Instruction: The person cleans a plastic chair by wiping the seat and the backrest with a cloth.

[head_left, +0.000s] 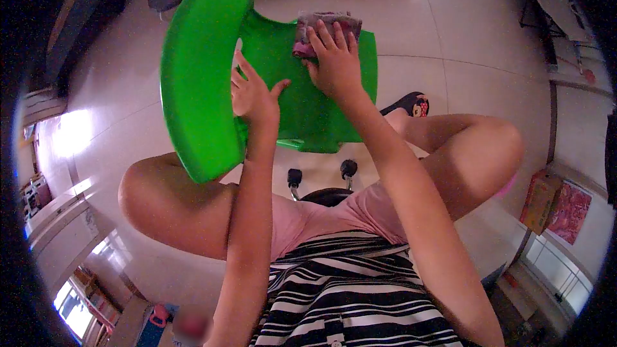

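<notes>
A green plastic chair with a curved backrest [204, 83] stands before the seated person. At the right side is a brown cardboard box [541, 202] beside a red printed panel [571, 212], whose details are too blurred for reading. The right hand [333, 64] lies flat, fingers spread, upon a folded grey and pink cloth [302, 32], which rests on the seat's far part. The left hand [255, 94] is near the backrest, its thumb wide from the fingers; whether it touches the edge, I cannot tell. A black slipper [419, 104] carries a red-dotted printed figure.
</notes>
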### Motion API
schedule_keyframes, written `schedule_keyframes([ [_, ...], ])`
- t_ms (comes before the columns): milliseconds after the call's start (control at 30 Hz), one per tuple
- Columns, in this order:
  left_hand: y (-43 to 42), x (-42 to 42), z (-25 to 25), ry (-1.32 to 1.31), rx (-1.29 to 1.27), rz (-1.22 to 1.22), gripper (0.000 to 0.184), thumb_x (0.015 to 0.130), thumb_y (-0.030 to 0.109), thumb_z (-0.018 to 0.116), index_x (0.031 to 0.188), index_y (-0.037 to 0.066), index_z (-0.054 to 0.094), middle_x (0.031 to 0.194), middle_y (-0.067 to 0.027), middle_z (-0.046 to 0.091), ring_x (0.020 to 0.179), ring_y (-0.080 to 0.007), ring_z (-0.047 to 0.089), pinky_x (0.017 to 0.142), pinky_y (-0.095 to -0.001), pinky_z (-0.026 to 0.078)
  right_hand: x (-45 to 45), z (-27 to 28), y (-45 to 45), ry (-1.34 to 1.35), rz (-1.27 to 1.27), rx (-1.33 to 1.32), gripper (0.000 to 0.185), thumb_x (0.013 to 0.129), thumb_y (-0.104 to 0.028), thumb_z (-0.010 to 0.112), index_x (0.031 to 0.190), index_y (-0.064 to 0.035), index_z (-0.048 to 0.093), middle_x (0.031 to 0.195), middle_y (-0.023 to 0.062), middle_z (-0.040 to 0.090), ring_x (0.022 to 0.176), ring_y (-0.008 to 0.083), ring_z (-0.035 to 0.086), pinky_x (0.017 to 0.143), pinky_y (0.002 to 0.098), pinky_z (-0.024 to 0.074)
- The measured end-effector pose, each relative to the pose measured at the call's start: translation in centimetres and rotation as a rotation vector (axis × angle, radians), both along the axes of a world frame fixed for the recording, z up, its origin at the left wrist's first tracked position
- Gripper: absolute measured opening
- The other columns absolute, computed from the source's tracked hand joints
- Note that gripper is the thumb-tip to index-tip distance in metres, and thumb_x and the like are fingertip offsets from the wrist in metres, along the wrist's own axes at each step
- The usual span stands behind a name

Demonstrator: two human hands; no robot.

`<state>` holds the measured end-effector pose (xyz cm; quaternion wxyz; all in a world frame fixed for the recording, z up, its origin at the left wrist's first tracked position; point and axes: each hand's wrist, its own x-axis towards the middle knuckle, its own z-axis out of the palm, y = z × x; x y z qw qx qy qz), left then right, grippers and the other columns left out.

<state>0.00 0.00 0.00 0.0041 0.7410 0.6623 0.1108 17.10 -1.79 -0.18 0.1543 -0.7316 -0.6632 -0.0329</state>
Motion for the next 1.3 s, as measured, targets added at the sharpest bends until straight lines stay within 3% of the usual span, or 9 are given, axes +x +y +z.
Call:
schedule_keyframes([
  [233,0.0,0.0,0.3,-0.069,-0.033,-0.006,0.127,0.052,0.057,0.078,0.147,0.007,0.01,0.131,-0.0275,0.042,0.114,-0.0434,0.046,0.094,-0.0475,0.04,0.7,-0.5,0.9,-0.093,0.032,0.073,0.062,0.079,-0.036,0.066,0.134,-0.0169,0.045,0.139,0.0068,0.045,0.126,0.033,0.043,0.102,0.0515,0.0324],
  [333,0.2,0.5,0.4,0.032,-0.065,0.034,0.122,0.055,0.053,0.079,0.146,0.005,0.013,0.134,-0.0235,0.042,0.119,-0.0367,0.047,0.095,-0.0422,0.041,0.9,-1.2,1.9,-0.255,0.036,0.096,0.049,0.084,-0.03,0.06,0.129,-0.0133,0.05,0.134,0.0091,0.05,0.12,0.034,0.049,0.096,0.0527,0.038],
  [433,-0.2,0.6,1.0,0.02,-0.054,0.04,0.122,0.055,0.053,0.079,0.146,0.005,0.013,0.134,-0.0229,0.042,0.118,-0.036,0.048,0.094,-0.0418,0.042,1.2,-1.8,2.1,-0.472,0.079,0.111,0.041,0.087,-0.024,0.053,0.124,-0.0096,0.052,0.131,0.0125,0.052,0.116,0.0356,0.053,0.091,0.0525,0.0435],
  [533,-0.3,0.6,0.8,0.004,-0.032,0.025,0.122,0.055,0.053,0.079,0.146,0.004,0.013,0.135,-0.0224,0.041,0.119,-0.0358,0.047,0.096,-0.0424,0.041,1.4,-2.4,2.2,-0.49,0.094,0.169,0.038,0.087,-0.02,0.05,0.122,-0.0064,0.053,0.128,0.0146,0.054,0.109,0.0364,0.057,0.082,0.05,0.0495],
  [633,-0.3,0.4,0.6,0.059,-0.041,0.031,0.124,0.055,0.054,0.078,0.146,0.004,0.011,0.137,-0.023,0.039,0.121,-0.0367,0.044,0.098,-0.0434,0.038,0.6,-3.2,3.0,-0.321,0.065,0.151,0.04,0.09,-0.029,0.047,0.123,-0.006,0.051,0.126,0.0217,0.053,0.104,0.0467,0.055,0.077,0.06,0.0474],
  [733,-0.3,0.3,0.3,0.013,-0.019,0.004,0.128,0.052,0.056,0.079,0.146,0.004,0.009,0.133,-0.0282,0.04,0.116,-0.0421,0.046,0.096,-0.0459,0.041,-0.6,-2.7,2.3,-0.292,0.033,-0.069,0.039,0.089,-0.026,0.048,0.123,-0.0055,0.051,0.123,0.0227,0.055,0.102,0.0468,0.056,0.077,0.0579,0.0487],
  [833,0.1,0.4,-0.1,-0.001,-0.046,0.019,0.131,0.051,0.057,0.079,0.146,0.004,0.008,0.132,-0.0289,0.041,0.116,-0.0423,0.046,0.096,-0.0451,0.04,-2.2,-1.8,-0.3,-0.378,0.044,-0.066,0.038,0.083,-0.019,0.052,0.118,-0.0022,0.054,0.123,0.0213,0.056,0.097,0.0399,0.062,0.072,0.0481,0.0532],
  [1133,0.1,0.4,-0.7,0.03,-0.064,0.04,0.129,0.052,0.057,0.078,0.146,0.003,0.007,0.13,-0.032,0.041,0.115,-0.0426,0.046,0.095,-0.0463,0.041,-6.5,0.8,-10.6,-0.337,0.175,-0.203,0.045,0.083,-0.017,0.051,0.125,-0.0006,0.052,0.128,0.0227,0.051,0.103,0.041,0.059,0.086,0.0472,0.0478],
  [1300,0.5,0.0,0.4,-0.081,0.072,-0.153,0.125,0.054,0.054,0.078,0.146,0.004,0.009,0.133,-0.027,0.04,0.114,-0.0409,0.047,0.091,-0.0458,0.043,-6.9,1.3,-11.4,-0.307,0.17,-0.179,0.044,0.082,-0.017,0.051,0.123,-0.0003,0.053,0.128,0.0224,0.052,0.103,0.0416,0.06,0.084,0.0466,0.0488],
])
